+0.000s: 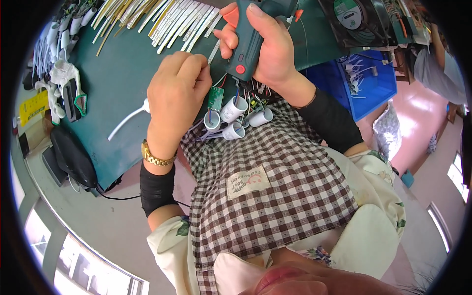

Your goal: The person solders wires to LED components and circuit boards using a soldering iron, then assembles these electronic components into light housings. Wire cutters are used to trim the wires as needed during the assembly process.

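Bench (pixel 113 83), dark green & flat, is busy: thin white/yellow strips (pixel 184 24) fanned at far edge, white knit gloves (pixel 64 73) on L, black square fan (pixel 350 17) far R, blue plastic bin (pixel 376 104) nr R forearm. Closest clutter: white plastic tubes (pixel 233 109) + small green circuit board (pixel 215 100), bunched w/ wires just below tool butt.

Dark green plastic pistol-style tool (pixel 246 51) is in R hand (pixel 273 49), top centre: fingers wrapped on handle. Handle long axis runs far-to-near, slight L lean; butt w/ red button faces wearer. Nose cut off, can't tell dir.

L hand (pixel 177 91) just left, fingers curled nr a pale strip's end; tips hidden, can't confirm hold.
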### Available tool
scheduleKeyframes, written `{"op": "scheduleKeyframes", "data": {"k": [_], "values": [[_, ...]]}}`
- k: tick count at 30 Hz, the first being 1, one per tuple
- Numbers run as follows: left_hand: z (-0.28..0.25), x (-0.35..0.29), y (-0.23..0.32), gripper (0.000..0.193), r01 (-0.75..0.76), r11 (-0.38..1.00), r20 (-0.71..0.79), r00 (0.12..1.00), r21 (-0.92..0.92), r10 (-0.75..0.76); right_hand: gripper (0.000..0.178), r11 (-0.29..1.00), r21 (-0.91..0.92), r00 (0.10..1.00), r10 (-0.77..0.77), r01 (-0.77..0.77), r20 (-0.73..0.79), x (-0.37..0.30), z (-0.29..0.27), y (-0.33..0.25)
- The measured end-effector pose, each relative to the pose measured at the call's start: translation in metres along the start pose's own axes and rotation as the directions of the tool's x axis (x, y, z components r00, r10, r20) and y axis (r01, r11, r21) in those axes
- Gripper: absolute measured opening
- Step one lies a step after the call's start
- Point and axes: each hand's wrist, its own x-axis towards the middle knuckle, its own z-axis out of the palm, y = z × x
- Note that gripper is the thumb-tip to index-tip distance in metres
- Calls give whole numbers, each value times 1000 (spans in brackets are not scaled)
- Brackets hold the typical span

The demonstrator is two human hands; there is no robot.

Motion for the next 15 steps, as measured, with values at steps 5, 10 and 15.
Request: {"op": "scheduleKeyframes", "data": {"k": [5,10,15], "values": [[3,-5,0,10,197,979,44,980,-50,-195,40,997,-82,999,-2,5,33,-2,1,-6],[6,-5,10,8,343,937,46,939,-63,-341,44,987,-158,999,-14,19,32,-3,2,-8],[10,-7,14,6,408,910,16,913,-71,-408,43,987,-159,1000,-11,15,21,-4,3,-7]]}}
